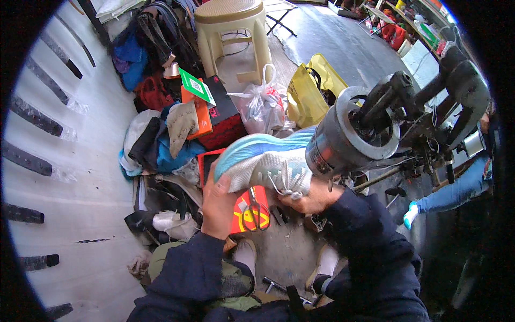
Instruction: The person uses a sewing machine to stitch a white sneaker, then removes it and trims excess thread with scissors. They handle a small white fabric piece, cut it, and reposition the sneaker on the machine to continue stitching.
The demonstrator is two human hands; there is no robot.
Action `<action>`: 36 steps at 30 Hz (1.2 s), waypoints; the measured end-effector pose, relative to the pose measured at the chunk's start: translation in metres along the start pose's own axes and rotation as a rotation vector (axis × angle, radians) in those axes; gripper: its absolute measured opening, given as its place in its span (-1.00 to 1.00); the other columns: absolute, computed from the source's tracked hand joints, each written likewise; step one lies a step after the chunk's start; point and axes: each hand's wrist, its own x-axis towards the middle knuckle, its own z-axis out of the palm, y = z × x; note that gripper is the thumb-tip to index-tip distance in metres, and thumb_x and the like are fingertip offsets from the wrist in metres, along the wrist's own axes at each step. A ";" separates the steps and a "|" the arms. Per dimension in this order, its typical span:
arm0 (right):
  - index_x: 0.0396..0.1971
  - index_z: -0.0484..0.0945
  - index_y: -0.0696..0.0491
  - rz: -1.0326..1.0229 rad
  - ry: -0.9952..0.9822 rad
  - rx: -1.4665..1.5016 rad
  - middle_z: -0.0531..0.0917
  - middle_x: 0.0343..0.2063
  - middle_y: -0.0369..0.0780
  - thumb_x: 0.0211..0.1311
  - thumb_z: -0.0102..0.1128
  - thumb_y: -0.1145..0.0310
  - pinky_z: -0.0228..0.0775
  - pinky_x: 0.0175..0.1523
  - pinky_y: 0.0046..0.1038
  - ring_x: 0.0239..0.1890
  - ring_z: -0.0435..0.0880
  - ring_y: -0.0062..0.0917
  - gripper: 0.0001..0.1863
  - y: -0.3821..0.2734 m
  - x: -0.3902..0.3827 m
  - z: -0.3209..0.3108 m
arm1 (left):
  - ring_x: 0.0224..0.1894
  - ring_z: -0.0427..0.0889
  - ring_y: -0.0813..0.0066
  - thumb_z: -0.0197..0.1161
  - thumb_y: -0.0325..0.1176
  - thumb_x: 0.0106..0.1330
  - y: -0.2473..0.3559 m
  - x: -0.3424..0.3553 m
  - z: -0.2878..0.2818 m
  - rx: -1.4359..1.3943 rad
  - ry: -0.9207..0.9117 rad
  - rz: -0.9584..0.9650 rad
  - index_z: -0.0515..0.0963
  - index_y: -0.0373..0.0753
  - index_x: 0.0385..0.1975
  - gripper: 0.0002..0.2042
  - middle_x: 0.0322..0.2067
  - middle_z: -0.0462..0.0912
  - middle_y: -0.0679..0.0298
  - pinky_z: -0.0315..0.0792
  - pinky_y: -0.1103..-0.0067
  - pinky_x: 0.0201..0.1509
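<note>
A white and pale-blue lace-up running shoe is held on its side above the floor, its blue sole facing away from me. My left hand is closed around the toe, thumb on the upper. My right hand grips the shoe from below near the laces, its fingers partly hidden. The heel end disappears behind the dark metal cylinder of a machine, so I cannot tell whether they touch. Below the shoe, black-handled scissors lie on a red and yellow box.
Clothes and bags are heaped at the left beside a white wall. Beyond the shoe stand a beige stool, a tied plastic bag and a yellow bag. Another person's leg shows at the right. A metal T-shaped tool lies near my feet.
</note>
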 end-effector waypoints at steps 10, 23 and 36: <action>0.05 0.50 0.17 0.523 -0.171 0.199 0.63 -0.03 -0.07 0.36 0.07 0.33 0.37 0.17 -0.29 0.02 0.57 -0.28 -0.66 -0.053 -0.036 -0.050 | 0.32 0.39 0.29 -0.16 0.09 0.55 -0.017 -0.004 0.015 0.561 -0.061 0.064 0.06 -0.19 0.47 -0.36 0.32 0.34 0.16 0.24 0.32 0.40; -0.04 0.64 0.11 0.697 0.062 0.607 0.72 -0.09 -0.20 0.19 0.11 0.63 0.43 0.19 -0.38 0.06 0.65 -0.40 -0.67 -0.006 -0.082 -0.072 | 0.36 0.31 0.39 -0.23 -0.12 0.64 -0.017 0.010 0.052 0.818 -0.089 0.336 0.23 -0.21 0.39 -0.55 0.29 0.38 0.22 0.08 0.48 0.46; -0.08 0.60 0.16 0.928 0.355 0.986 0.69 -0.10 -0.19 0.14 0.23 0.37 0.43 0.18 -0.28 -0.05 0.66 -0.35 -0.66 -0.056 -0.092 -0.101 | 0.33 0.28 0.46 -0.20 -0.14 0.65 -0.040 0.036 0.082 0.488 -0.119 0.160 0.47 -0.19 0.08 -0.65 0.14 0.45 0.27 0.02 0.51 0.46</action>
